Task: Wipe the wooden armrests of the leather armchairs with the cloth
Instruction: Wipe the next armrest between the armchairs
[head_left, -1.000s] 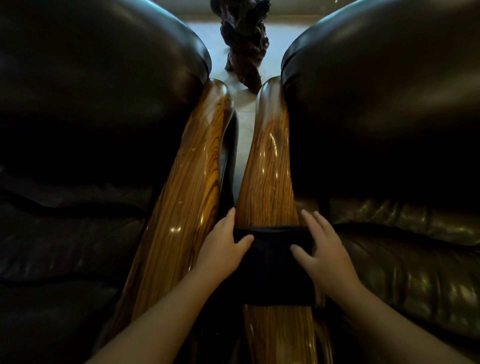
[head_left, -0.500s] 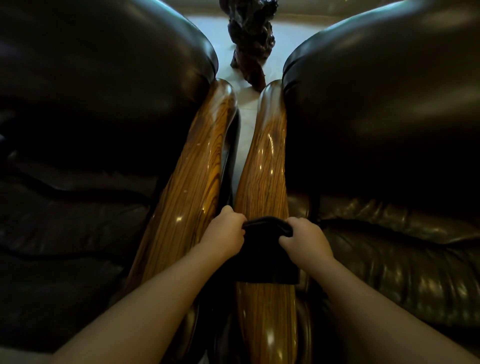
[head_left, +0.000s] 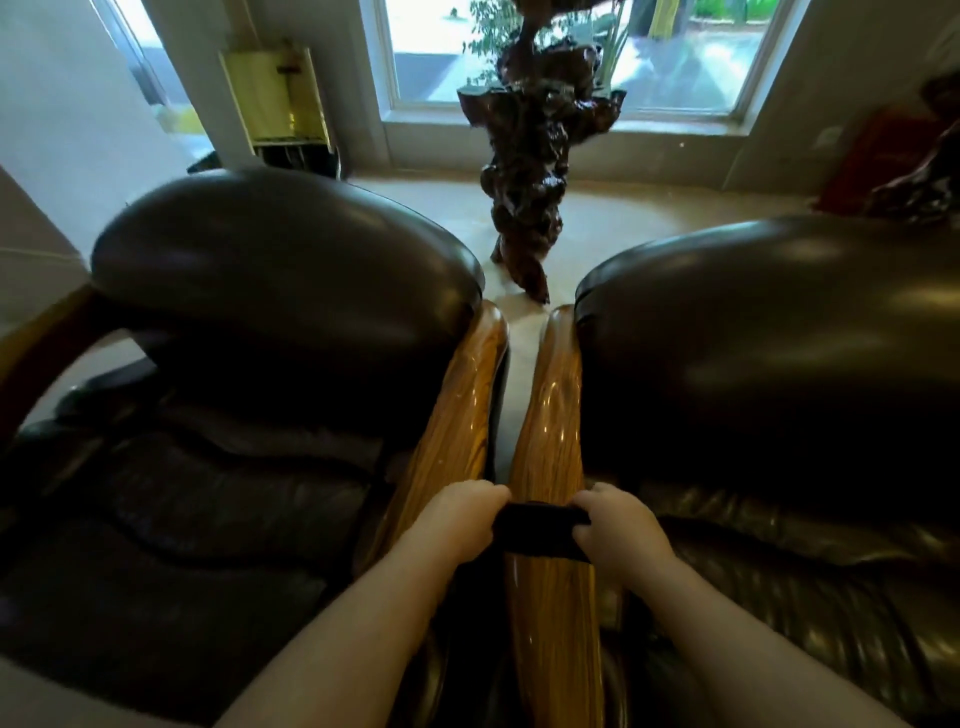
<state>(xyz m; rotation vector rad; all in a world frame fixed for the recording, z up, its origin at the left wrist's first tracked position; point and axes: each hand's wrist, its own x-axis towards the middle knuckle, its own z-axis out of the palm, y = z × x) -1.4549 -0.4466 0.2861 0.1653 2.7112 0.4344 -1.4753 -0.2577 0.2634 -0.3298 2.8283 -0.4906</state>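
Two hands are closed on one dark cloth: the left hand and the right hand each hold an end in a curled grip, so that it is stretched across the right armchair's wooden armrest. The cloth is judged light, soft and easily bunched, best held by its ends; the lacquered armrest looks hard and slippery. Beside that armrest lies the left armchair's armrest. No writing can be read.

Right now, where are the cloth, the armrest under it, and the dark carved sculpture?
cloth (head_left: 540, 531), head view, middle of its dark band.
armrest (head_left: 550, 431), head view, glossy top surface.
sculpture (head_left: 530, 171), head view, its gnarled trunk.
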